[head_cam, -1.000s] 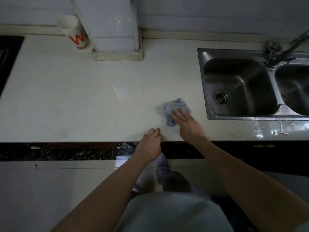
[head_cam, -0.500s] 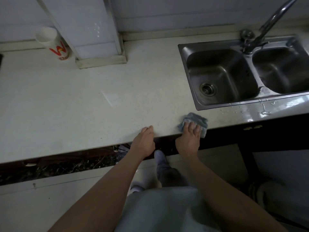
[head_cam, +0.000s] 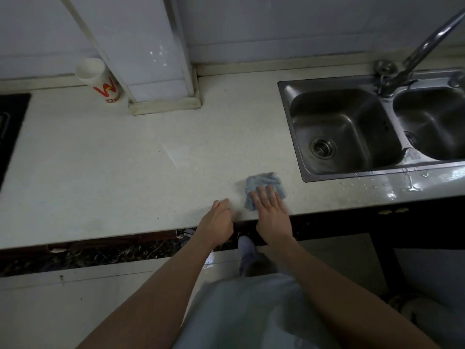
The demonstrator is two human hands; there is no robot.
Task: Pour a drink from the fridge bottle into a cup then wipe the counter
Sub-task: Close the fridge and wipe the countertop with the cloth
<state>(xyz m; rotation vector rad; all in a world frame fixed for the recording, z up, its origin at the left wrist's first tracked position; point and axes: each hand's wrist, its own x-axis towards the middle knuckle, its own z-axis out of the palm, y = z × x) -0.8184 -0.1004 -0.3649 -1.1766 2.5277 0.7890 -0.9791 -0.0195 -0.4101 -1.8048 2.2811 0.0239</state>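
Note:
A small blue cloth (head_cam: 264, 183) lies on the pale counter (head_cam: 113, 167) near its front edge, left of the sink. My right hand (head_cam: 270, 212) presses flat on the cloth with straight fingers. My left hand (head_cam: 217, 222) rests on the counter's front edge just left of it, fingers loosely curled, holding nothing. A white paper cup (head_cam: 100, 83) with red lettering stands at the back left against a white post. No bottle is in view.
A steel double sink (head_cam: 344, 129) with a tap (head_cam: 412, 59) fills the right side; water drops lie on its front rim. A white post (head_cam: 161, 71) stands at the back. A black hob edge (head_cam: 10, 127) is at the far left.
My right hand slid the cloth to the counter's front edge, then pushed it a little away from the edge again. My left hand stayed at the front edge.

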